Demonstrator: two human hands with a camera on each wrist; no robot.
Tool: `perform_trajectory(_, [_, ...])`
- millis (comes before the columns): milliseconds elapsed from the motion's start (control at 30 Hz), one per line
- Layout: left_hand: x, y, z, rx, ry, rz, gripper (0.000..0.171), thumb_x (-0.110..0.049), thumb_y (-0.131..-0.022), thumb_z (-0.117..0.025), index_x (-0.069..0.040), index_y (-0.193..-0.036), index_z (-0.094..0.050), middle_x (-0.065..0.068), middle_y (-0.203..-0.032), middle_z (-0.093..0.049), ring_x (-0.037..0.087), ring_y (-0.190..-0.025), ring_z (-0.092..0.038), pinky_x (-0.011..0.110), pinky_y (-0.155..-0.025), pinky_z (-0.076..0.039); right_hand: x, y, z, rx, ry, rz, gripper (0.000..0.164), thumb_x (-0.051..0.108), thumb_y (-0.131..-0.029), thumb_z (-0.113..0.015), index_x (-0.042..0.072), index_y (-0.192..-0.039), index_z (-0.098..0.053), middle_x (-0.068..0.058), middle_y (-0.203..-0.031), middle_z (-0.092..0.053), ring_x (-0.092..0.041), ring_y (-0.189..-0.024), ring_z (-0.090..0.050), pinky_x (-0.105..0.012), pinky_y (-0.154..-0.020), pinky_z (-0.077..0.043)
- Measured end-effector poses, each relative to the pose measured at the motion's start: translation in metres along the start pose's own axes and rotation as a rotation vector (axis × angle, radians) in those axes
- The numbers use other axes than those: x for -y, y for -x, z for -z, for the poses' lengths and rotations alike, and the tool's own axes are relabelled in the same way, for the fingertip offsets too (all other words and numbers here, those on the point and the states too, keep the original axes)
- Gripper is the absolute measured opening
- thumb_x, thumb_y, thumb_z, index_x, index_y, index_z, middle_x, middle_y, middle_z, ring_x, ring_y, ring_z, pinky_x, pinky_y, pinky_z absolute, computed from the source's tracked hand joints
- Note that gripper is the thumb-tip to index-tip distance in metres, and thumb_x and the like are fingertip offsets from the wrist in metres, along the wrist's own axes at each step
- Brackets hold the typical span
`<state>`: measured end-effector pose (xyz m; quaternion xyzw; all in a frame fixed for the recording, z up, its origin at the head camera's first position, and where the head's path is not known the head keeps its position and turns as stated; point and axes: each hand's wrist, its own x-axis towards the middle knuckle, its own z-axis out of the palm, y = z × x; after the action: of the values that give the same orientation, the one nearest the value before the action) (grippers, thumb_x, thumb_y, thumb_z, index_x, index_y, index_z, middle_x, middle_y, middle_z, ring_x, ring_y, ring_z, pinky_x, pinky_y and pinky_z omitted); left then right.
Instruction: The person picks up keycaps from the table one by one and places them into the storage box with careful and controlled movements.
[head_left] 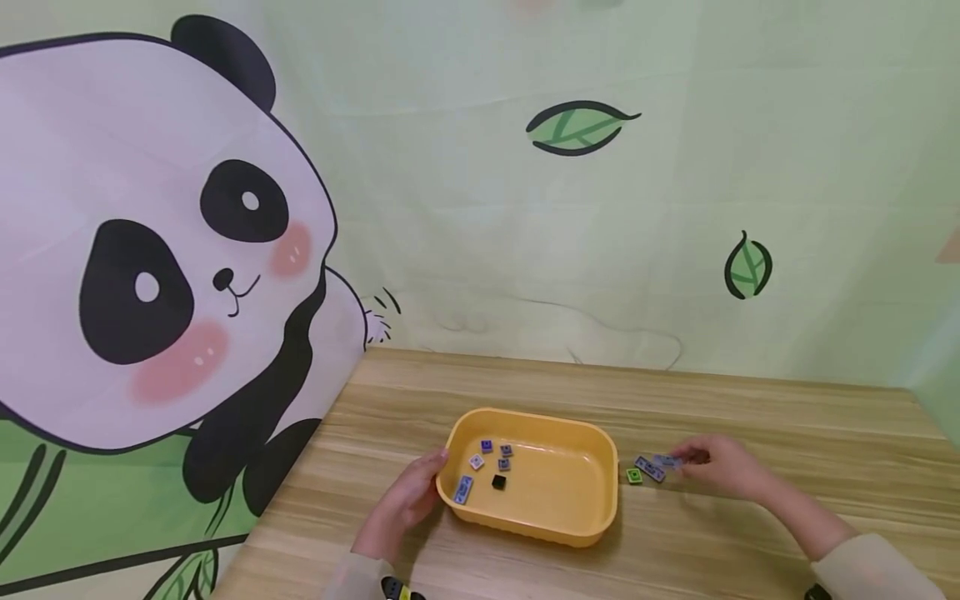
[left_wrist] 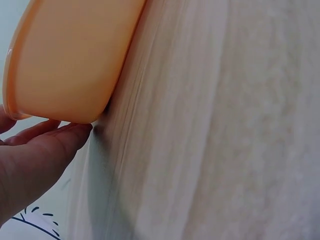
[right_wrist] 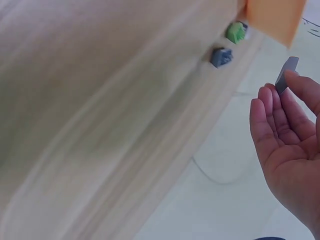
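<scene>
The left hand holds the left end of a yellow-orange plastic tray, one finger at the rim and others against the outer wall in the left wrist view. To the right of the tray, the right hand pinches a grey-blue toy brick between thumb and fingertips, its other fingers loosely bent. A long grey-blue brick and a small green brick lie on the table between the tray and the right hand. In the right wrist view, the held brick appears apart from the green brick.
Inside the tray's left half lie a blue brick, a white brick, a black brick, two small grey bricks and a longer grey-blue one. The wooden table meets a panda-printed cloth backdrop.
</scene>
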<state>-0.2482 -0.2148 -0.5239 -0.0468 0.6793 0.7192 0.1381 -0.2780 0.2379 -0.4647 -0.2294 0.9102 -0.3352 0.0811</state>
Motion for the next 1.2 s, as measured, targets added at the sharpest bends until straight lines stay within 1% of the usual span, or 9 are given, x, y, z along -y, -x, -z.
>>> perform_trajectory(100, [-0.002,0.0,-0.002,-0.012,-0.003,0.001,0.056,-0.022,-0.112,-0.03,0.018,-0.152,-0.028,0.036,-0.157,-0.035,0.029,-0.141,-0.045,0.05,-0.125,-0.03,0.005,0.0,0.008,-0.005,-0.022,-0.02,0.026,0.009,-0.094,-0.068,-0.01,-0.112,-0.071,-0.013,-0.098,-0.074,-0.009,-0.086,-0.062,-0.021,-0.07,-0.051])
perform_trajectory(267, [-0.003,-0.001,-0.004,-0.023,0.007,0.001,0.057,-0.023,-0.112,-0.031,0.018,-0.151,-0.029,0.035,-0.156,-0.037,0.027,-0.137,-0.048,0.049,-0.124,-0.033,0.014,-0.002,0.017,-0.007,-0.017,-0.025,0.029,0.011,-0.095,-0.067,-0.01,-0.115,-0.07,-0.012,-0.097,-0.075,-0.006,-0.083,-0.06,-0.021,-0.068,-0.052])
perform_trajectory(367, [-0.003,-0.001,-0.004,-0.034,0.013,0.003,0.056,-0.023,-0.112,-0.032,0.017,-0.151,-0.03,0.034,-0.156,-0.039,0.023,-0.133,-0.051,0.045,-0.122,-0.036,0.019,-0.003,0.022,-0.017,0.004,-0.015,0.03,0.011,-0.095,-0.068,-0.01,-0.115,-0.07,-0.012,-0.097,-0.075,-0.008,-0.084,-0.061,-0.022,-0.068,-0.052])
perform_trajectory(500, [-0.003,-0.001,-0.003,-0.043,0.01,0.006,0.055,-0.023,-0.112,-0.032,0.017,-0.15,-0.033,0.033,-0.153,-0.043,0.018,-0.126,-0.055,0.035,-0.114,-0.042,0.027,-0.006,0.026,-0.026,0.025,-0.019,0.03,0.012,-0.095,-0.069,-0.01,-0.116,-0.071,-0.013,-0.098,-0.076,-0.014,-0.085,-0.062,-0.022,-0.067,-0.051])
perform_trajectory(600, [-0.003,0.0,-0.003,-0.044,0.009,0.004,0.055,-0.022,-0.112,-0.032,0.018,-0.149,-0.034,0.032,-0.152,-0.045,0.017,-0.124,-0.056,0.032,-0.11,-0.043,0.031,-0.008,0.028,-0.025,0.036,-0.024,0.031,0.013,-0.095,-0.069,-0.009,-0.116,-0.071,-0.013,-0.097,-0.076,-0.015,-0.085,-0.061,-0.023,-0.067,-0.05])
perform_trajectory(900, [-0.003,0.001,-0.005,-0.036,0.008,0.007,0.055,-0.021,-0.112,-0.03,0.018,-0.15,-0.031,0.035,-0.155,-0.039,0.026,-0.136,-0.049,0.046,-0.122,-0.034,0.051,-0.021,0.027,0.013,0.035,-0.001,0.03,0.016,-0.095,-0.07,-0.005,-0.116,-0.072,-0.009,-0.098,-0.076,-0.013,-0.086,-0.062,-0.023,-0.07,-0.052])
perform_trajectory(1000, [-0.003,0.002,-0.005,-0.022,0.011,0.002,0.055,-0.022,-0.112,-0.03,0.018,-0.15,-0.031,0.035,-0.155,-0.039,0.024,-0.135,-0.049,0.04,-0.12,-0.037,0.061,-0.027,0.027,0.023,0.029,0.027,0.029,0.016,-0.095,-0.07,-0.004,-0.116,-0.073,-0.009,-0.097,-0.076,-0.012,-0.085,-0.062,-0.023,-0.07,-0.052])
perform_trajectory(1133, [-0.002,0.002,-0.005,-0.003,0.022,-0.008,0.055,-0.022,-0.112,-0.03,0.019,-0.149,-0.03,0.034,-0.154,-0.041,0.018,-0.13,-0.052,0.028,-0.11,-0.043,0.075,-0.037,0.027,0.045,0.012,0.062,0.029,0.016,-0.095,-0.07,-0.003,-0.116,-0.072,-0.011,-0.099,-0.077,-0.011,-0.086,-0.063,-0.024,-0.072,-0.054])
perform_trajectory(1200, [-0.002,0.003,-0.004,0.004,0.024,-0.011,0.056,-0.021,-0.112,-0.03,0.02,-0.149,-0.03,0.033,-0.153,-0.042,0.017,-0.128,-0.053,0.027,-0.108,-0.044,0.083,-0.042,0.027,0.06,0.003,0.068,0.028,0.016,-0.095,-0.07,-0.002,-0.117,-0.073,-0.011,-0.102,-0.077,-0.012,-0.089,-0.065,-0.025,-0.074,-0.055])
